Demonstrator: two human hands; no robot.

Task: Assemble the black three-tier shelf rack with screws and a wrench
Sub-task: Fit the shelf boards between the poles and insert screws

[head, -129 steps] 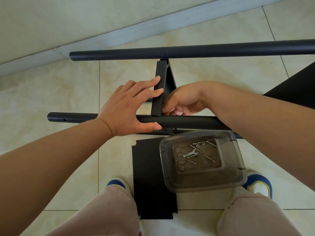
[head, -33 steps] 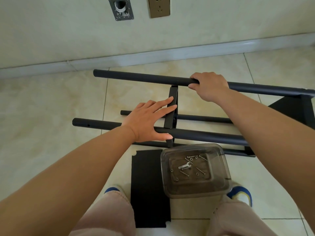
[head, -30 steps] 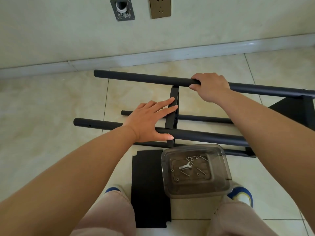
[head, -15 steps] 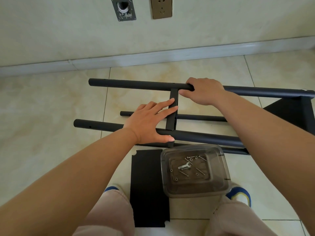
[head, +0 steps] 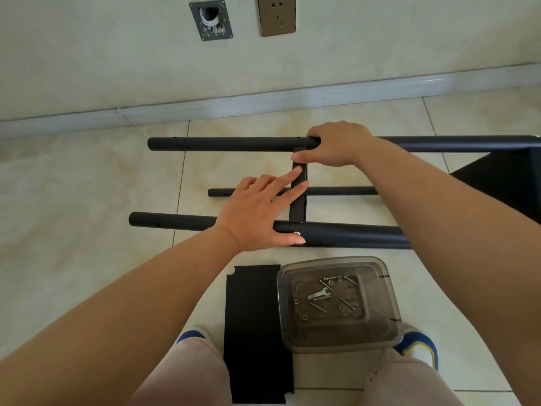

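The black rack lies on its side on the tiled floor. Its far upper pole [head: 222, 144] and near upper pole [head: 351, 234] are joined by a black shelf panel [head: 299, 203] seen edge-on. My left hand [head: 257, 213] rests flat on the near pole, fingers straight against the panel, thumb beside a silver screw head [head: 297, 233]. My right hand [head: 336, 145] grips the far pole where the panel meets it. A lower pole [head: 336, 191] lies on the floor beneath. A loose black shelf panel [head: 251, 332] lies between my feet.
A clear plastic container [head: 386, 326] by my right knee holds several screws and a small silver wrench [head: 318, 294]. Another black shelf [head: 503, 186] shows at the right edge. The wall with a socket [head: 276, 15] and skirting runs behind the rack.
My right hand came off the panel and took hold of the far pole. In the last second that pole dropped lower and levelled out. My left hand stayed on the near pole and panel.
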